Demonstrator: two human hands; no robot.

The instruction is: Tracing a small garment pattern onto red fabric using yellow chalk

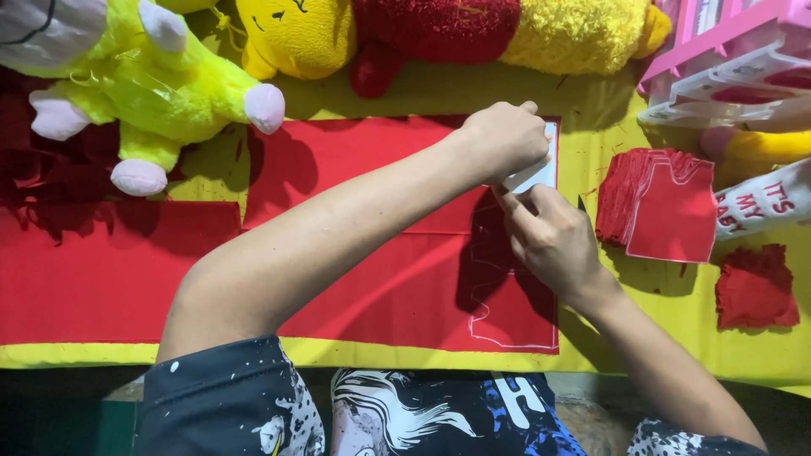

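Red felt lay flat across the yellow tabletop (422, 93), a long smooth sheet of red fabric (380, 279) running from the near edge toward the toys. White chalk outlines of a small shirt shape showed on it near its right edge, one complete at the near corner. Above that, the right hand (553, 241) rested on the sheet with its fingers curled, the forefinger pointing toward the far side; its grip was narrow, and I could not tell whether it held a marker. The left hand (505, 139) reached across from the left, closed into a fist and pressing down on a flat white card template (541, 173) at the sheet's far right corner. Just right of the hands sat a stack of cut red shirt-shaped pieces (663, 207), and nearer the edge a small pile of red scraps (756, 287). Farther off lay a lime-green plush toy (160, 84), a yellow and red plush toy (439, 34), and a pink plastic rack (735, 59).
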